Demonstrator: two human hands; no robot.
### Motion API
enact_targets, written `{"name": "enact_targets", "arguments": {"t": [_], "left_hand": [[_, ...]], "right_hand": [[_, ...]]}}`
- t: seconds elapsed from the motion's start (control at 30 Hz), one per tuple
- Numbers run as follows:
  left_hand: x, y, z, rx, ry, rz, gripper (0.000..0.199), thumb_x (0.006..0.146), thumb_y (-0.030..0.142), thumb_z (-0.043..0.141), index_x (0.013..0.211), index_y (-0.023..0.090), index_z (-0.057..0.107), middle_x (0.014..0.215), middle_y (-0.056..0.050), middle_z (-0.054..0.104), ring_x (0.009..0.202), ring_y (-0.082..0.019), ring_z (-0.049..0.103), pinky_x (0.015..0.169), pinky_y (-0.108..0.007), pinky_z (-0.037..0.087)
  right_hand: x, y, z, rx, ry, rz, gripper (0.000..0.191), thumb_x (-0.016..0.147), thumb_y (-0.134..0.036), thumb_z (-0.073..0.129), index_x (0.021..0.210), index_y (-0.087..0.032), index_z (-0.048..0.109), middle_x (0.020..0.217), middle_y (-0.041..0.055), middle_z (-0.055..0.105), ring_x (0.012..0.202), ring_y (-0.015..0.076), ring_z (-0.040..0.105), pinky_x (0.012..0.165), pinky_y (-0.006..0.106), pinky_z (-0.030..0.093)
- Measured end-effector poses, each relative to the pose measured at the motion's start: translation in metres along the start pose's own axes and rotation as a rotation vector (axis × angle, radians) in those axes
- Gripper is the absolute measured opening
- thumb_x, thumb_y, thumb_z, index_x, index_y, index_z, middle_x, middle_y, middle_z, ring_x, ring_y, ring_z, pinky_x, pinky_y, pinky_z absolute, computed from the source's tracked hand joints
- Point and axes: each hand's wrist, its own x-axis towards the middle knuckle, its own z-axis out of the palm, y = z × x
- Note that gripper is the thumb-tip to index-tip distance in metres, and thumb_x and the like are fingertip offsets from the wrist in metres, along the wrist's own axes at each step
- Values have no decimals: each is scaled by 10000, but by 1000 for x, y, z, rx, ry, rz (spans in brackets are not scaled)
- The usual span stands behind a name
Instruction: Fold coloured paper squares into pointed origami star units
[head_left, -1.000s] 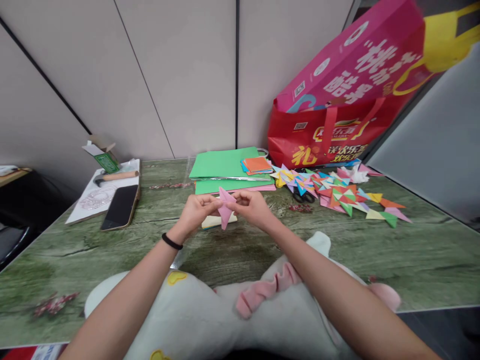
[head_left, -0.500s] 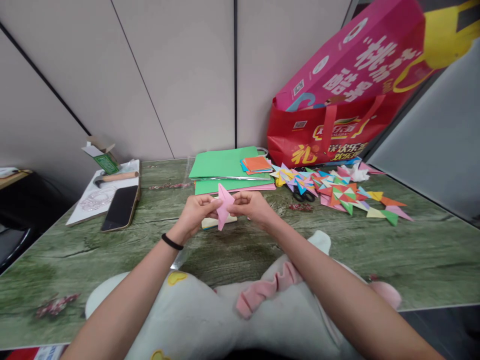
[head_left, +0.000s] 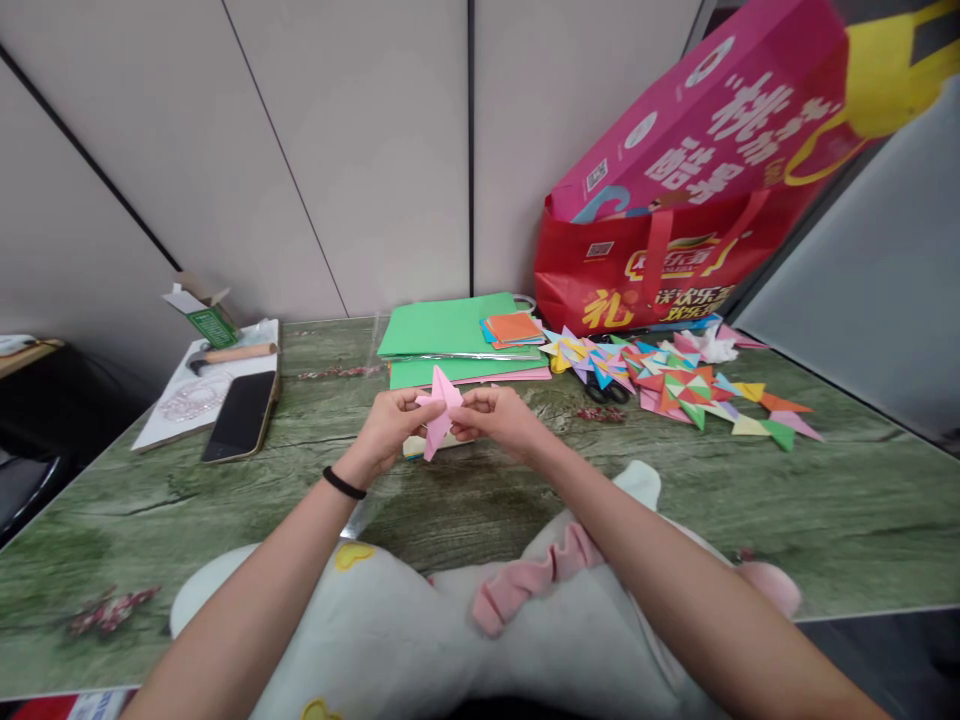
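Note:
A small pink folded paper piece (head_left: 441,408) with pointed top and bottom tips is held upright above the table's middle. My left hand (head_left: 391,428) pinches its left edge between thumb and fingers. From the other side, my right hand (head_left: 497,418) grips its right edge with thumb and forefinger. Below the hands a pale paper stack (head_left: 420,448) lies on the table, mostly covered by them. Behind the hands are green paper sheets (head_left: 442,328), with a pile of small coloured squares (head_left: 513,329) on top, orange uppermost.
Folded coloured paper pieces (head_left: 690,385) spread at the right, beside black-handled scissors (head_left: 606,390). A red gift bag (head_left: 585,270) stands behind. At left lie a phone (head_left: 240,415), a wooden-handled tool (head_left: 240,352) and a small green box (head_left: 214,322). A pale plush (head_left: 420,620) fills my lap.
The pink paper has turned a little and tilted, its lower tip shifting left. My right hand has moved slightly left, closer to my left hand.

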Motion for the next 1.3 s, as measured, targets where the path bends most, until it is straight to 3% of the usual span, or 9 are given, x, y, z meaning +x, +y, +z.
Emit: {"name": "enact_targets", "arguments": {"t": [0.27,0.43,0.53,0.7,0.83,0.93,1.07,1.3], "left_hand": [[-2,0,3,14,-41,-20,279,627,360,694,729,114,613,617,-17,642,540,-128,597,524,-237,468],[-1,-1,1,26,-13,7,289,588,364,720,611,113,578,564,0,612,493,-102,561,496,-219,457],[-1,0,1,30,-42,-21,300,569,360,734,587,113,564,530,5,591,481,-104,564,465,-207,454],[-3,-1,3,22,-161,-107,311,616,387,703,720,113,598,633,-50,667,510,-156,626,459,-245,495],[-3,-2,3,111,-182,-106,306,620,387,703,631,109,574,587,-65,670,488,-164,630,435,-232,493],[-3,-1,3,120,-164,-100,322,615,397,704,611,105,569,548,-61,660,467,-160,626,423,-222,489],[-3,0,3,104,-175,-111,327,613,405,706,646,112,564,549,-57,661,459,-152,622,431,-227,499],[-2,-2,2,56,-219,-156,364,589,384,729,597,135,462,580,-62,670,453,-153,625,412,-227,496]], "right_hand": [[0,-2,-2,-20,40,-15,364,479,-400,772,636,-120,602,532,5,621,502,87,590,555,228,505],[2,1,0,-4,46,-28,359,495,-392,765,680,-130,603,568,-4,623,511,83,587,553,230,513],[3,2,1,-13,52,-62,343,519,-397,749,674,-127,607,601,-4,624,512,72,576,552,223,512],[6,4,-2,-14,132,-98,334,521,-395,743,642,-121,596,598,2,618,500,75,565,535,228,507],[8,6,-2,20,175,-111,358,507,-363,752,720,-144,565,567,-30,591,479,74,554,520,233,504],[7,6,-1,9,132,-161,361,501,-331,753,731,-161,532,575,-55,581,501,68,549,527,228,500],[7,6,0,-60,51,-178,305,506,-305,741,716,-138,597,647,-19,613,571,78,554,579,240,497],[15,10,-4,-49,169,-246,303,538,-273,718,793,-132,634,586,-24,581,541,78,513,593,257,476]]}}
